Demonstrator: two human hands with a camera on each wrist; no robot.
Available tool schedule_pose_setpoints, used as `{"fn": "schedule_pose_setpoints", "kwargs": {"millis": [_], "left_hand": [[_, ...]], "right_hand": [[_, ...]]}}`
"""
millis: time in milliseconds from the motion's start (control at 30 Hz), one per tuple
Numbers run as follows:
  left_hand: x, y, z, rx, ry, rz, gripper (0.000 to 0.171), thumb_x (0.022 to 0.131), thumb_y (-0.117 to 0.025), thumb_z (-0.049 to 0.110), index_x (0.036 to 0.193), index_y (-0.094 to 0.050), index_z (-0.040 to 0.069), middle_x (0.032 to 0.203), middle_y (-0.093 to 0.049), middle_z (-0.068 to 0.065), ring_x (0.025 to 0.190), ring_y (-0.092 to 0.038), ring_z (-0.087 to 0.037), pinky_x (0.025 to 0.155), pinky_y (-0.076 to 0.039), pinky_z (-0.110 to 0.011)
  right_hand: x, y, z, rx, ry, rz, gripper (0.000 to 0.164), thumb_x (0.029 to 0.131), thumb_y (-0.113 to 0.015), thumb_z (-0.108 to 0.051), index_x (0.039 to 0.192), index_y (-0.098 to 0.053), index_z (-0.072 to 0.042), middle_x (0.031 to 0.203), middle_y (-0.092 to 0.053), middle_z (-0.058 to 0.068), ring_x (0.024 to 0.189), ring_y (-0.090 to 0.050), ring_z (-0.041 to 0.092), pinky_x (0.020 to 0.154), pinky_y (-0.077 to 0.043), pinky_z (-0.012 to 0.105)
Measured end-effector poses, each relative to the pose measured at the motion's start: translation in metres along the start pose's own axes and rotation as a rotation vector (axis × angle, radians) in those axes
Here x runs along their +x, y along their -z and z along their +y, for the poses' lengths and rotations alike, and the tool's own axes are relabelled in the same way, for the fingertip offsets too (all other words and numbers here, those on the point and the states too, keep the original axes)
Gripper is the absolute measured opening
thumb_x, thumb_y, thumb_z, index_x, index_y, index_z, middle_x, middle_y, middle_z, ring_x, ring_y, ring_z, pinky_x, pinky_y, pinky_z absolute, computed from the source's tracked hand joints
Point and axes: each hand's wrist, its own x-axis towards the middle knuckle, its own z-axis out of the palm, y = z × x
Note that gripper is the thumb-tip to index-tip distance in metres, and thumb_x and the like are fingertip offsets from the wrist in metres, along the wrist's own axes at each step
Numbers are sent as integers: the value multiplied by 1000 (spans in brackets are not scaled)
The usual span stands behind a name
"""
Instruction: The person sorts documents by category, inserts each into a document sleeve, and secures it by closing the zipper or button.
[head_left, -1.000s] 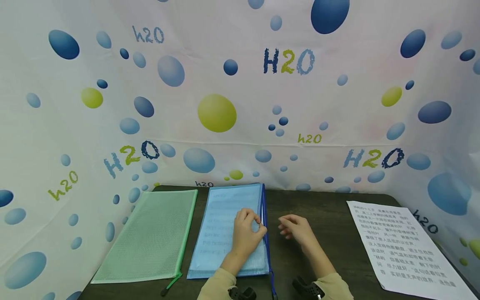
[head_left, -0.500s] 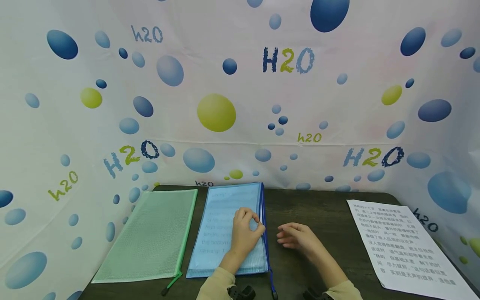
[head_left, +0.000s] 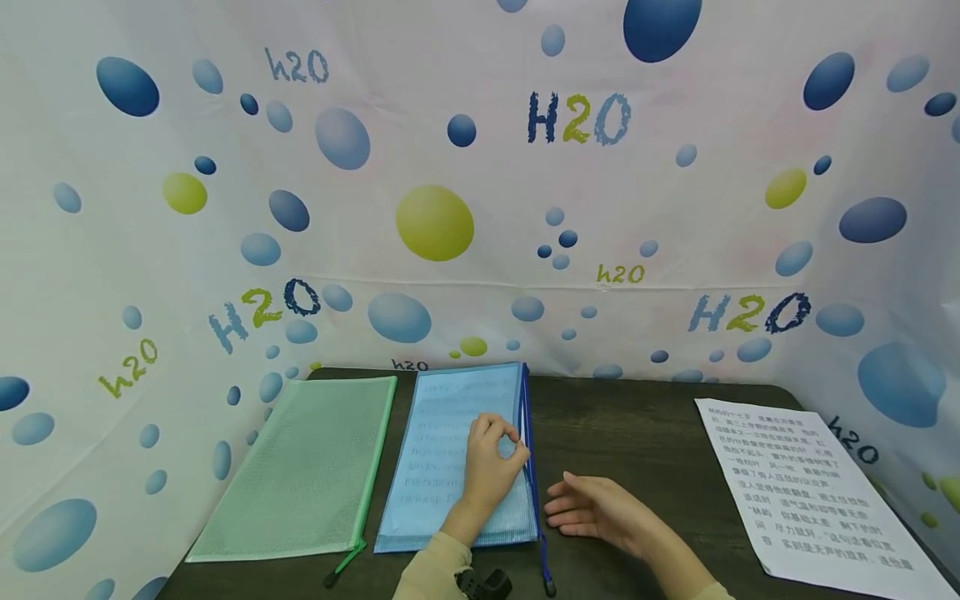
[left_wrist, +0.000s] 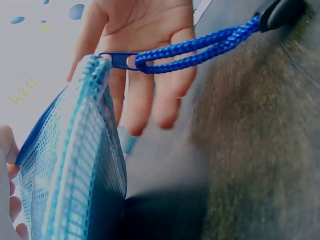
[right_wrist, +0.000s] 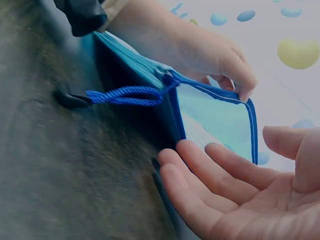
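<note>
A blue mesh zipper pouch (head_left: 431, 433) lies at the middle of the dark table, with lines of writing showing through it. My left hand (head_left: 491, 467) pinches the upper layer of its right edge between thumb and index finger. That edge gapes, as the right wrist view shows, with the dark blue zipper tape (right_wrist: 253, 130) running round the mouth. A zipper pull with a braided blue cord (left_wrist: 200, 50) hangs at the pouch's near corner. My right hand (head_left: 600, 512) is just right of the gaping edge, palm turned toward it, fingers extended and holding nothing.
Left of the blue pouch lies a flat green mesh zipper pouch (head_left: 300, 467), its pull (head_left: 345, 565) at the near right corner. A white printed sheet (head_left: 810, 492) rests at the table's right side. A patterned curtain (head_left: 480, 183) stands behind the table (head_left: 622, 417).
My right hand has come nearer to me and slightly left along the pouch's edge, and its fingers have opened out. The left hand keeps its pinch in the same place.
</note>
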Motion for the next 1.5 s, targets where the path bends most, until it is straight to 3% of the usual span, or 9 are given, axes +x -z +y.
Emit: {"fn": "schedule_pose_setpoints", "kwargs": {"millis": [167,300,633,833,1067,1267,1367,1500], "left_hand": [[0,-1,0,-20,22,-5,21,70,-70,1,74,-54,13,88,-50,-1,87,-47,-12,76,-45,-28],[1,-1,1,-25,35,-1,20,70,-70,1,74,-55,13,88,-51,-2,87,-48,-13,77,-45,-28],[-1,-2,-1,-52,63,-10,20,71,-70,1,74,-55,13,88,-51,-2,88,-49,-15,79,-45,-27],[-2,-3,-2,-56,60,-10,20,72,-70,0,75,-55,13,89,-51,-2,88,-49,-16,79,-46,-27],[-3,-5,-3,-75,110,-23,19,72,-70,0,75,-56,13,90,-51,-2,89,-49,-16,81,-46,-27],[-4,-5,-2,-72,114,-18,19,71,-70,0,75,-56,13,89,-51,-2,89,-49,-14,80,-46,-26],[-5,-5,-2,-70,118,-17,18,71,-69,1,75,-57,13,89,-52,-2,88,-49,-13,80,-46,-26],[-5,-5,-1,-83,161,-40,17,72,-69,2,75,-58,14,89,-52,-2,88,-49,-13,81,-45,-27]], "right_hand": [[-6,-3,6,59,-37,-123,69,101,-40,-52,135,-47,7,115,-68,9,105,-68,21,93,-54,35],[-9,-5,8,136,-48,-223,63,103,-37,-49,136,-47,4,112,-67,5,103,-67,16,94,-54,33],[-8,-7,10,263,-64,-364,44,106,-33,-39,124,-55,-6,110,-71,2,106,-68,17,96,-53,34],[-9,-10,10,234,-80,-402,29,106,-36,-29,114,-59,-13,101,-69,-4,102,-69,14,90,-55,32],[-8,-14,14,211,-85,-420,22,105,-39,-20,109,-58,-11,86,-61,-6,85,-66,7,86,-55,27],[-6,-13,17,132,-63,-432,20,104,-42,-18,106,-61,-11,64,-43,-11,57,-40,1,66,-48,20],[-5,-13,18,126,-48,-436,18,104,-44,-19,106,-61,-12,60,-37,-12,52,-30,1,60,-40,18],[-4,-13,18,119,-32,-436,17,103,-46,-20,106,-61,-12,59,-35,-12,50,-28,1,58,-39,17]]}}
